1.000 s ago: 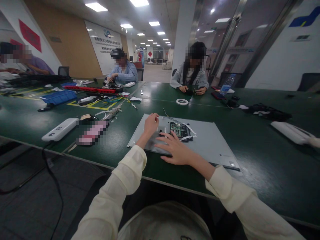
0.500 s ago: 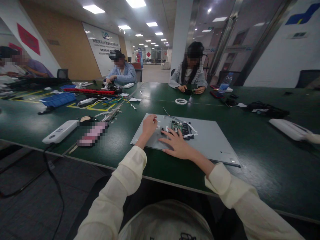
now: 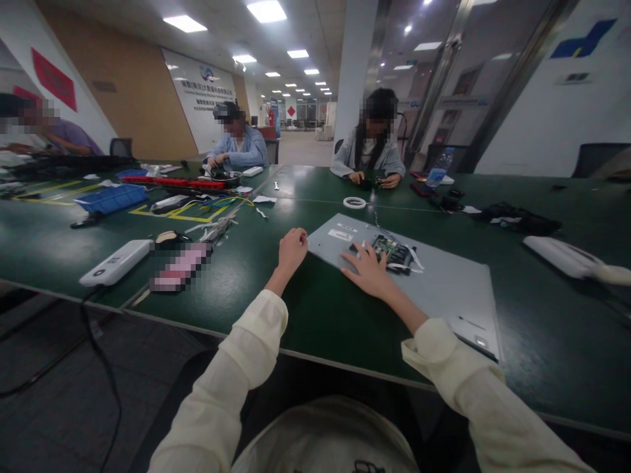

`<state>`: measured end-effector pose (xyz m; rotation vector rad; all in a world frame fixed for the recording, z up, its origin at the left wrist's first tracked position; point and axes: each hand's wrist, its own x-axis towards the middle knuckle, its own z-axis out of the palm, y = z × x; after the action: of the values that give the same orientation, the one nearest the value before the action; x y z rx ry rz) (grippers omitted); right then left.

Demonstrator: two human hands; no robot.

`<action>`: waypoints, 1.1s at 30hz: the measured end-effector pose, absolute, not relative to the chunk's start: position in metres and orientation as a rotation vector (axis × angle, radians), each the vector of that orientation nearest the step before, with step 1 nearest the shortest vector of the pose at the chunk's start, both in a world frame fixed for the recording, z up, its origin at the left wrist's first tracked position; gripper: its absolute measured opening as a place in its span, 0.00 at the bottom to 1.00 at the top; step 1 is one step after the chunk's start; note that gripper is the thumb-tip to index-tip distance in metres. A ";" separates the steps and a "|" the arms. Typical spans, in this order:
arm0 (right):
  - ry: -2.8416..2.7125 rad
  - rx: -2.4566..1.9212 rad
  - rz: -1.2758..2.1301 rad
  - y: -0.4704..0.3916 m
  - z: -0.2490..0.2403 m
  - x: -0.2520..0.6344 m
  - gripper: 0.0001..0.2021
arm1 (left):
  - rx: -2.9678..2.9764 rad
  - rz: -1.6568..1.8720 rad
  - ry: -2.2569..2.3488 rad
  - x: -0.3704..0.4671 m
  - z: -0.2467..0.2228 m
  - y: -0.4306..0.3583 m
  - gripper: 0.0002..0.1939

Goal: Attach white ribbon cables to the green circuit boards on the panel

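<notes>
Under glowing ceiling lights, a dark green counter is stretching across an office. At 10 o'clock a white corded device is lying, with a blue bin resting beyond it. Between 11 and 12 a blue-shirted co-worker is sitting. At 12 the left hand is holding its fingers curled beside the left corner of a grey panel, which is lying flat at 1 o'clock and carrying a circuit board. The right hand is splaying its fingers over the panel beside the board, gripping nothing visible. Farther right, a water bottle is standing.

The left fingertips are hiding from view, so I cannot tell whether they are pinching anything; whether the right fingers are touching the panel is not showing either. Pixelation is masking a pink object.
</notes>
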<state>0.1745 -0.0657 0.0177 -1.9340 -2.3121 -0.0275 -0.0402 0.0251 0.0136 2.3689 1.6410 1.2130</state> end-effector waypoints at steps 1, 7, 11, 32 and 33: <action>-2.281 -1.977 -0.029 -0.064 0.017 0.177 0.26 | 2.367 1.213 1.644 -0.040 0.014 0.025 0.08; -2.044 -2.197 -0.082 -0.051 0.012 0.200 0.26 | 2.352 1.205 1.650 -0.040 0.014 0.024 0.09; -1.892 -2.289 -0.122 -0.043 0.005 0.223 0.26 | 2.330 1.216 1.601 -0.039 0.015 0.022 0.08; -1.294 -2.571 -0.176 -0.033 -0.009 0.310 0.28 | 2.504 0.972 1.571 -0.036 0.022 0.012 0.09; -1.305 -2.545 -0.202 -0.034 -0.009 0.311 0.27 | 2.506 0.972 1.569 -0.036 0.022 0.012 0.09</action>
<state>0.3114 -0.0335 -0.0086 -2.5445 -1.3050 -0.2022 -0.0356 0.0119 0.0221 2.5063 1.5686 0.9723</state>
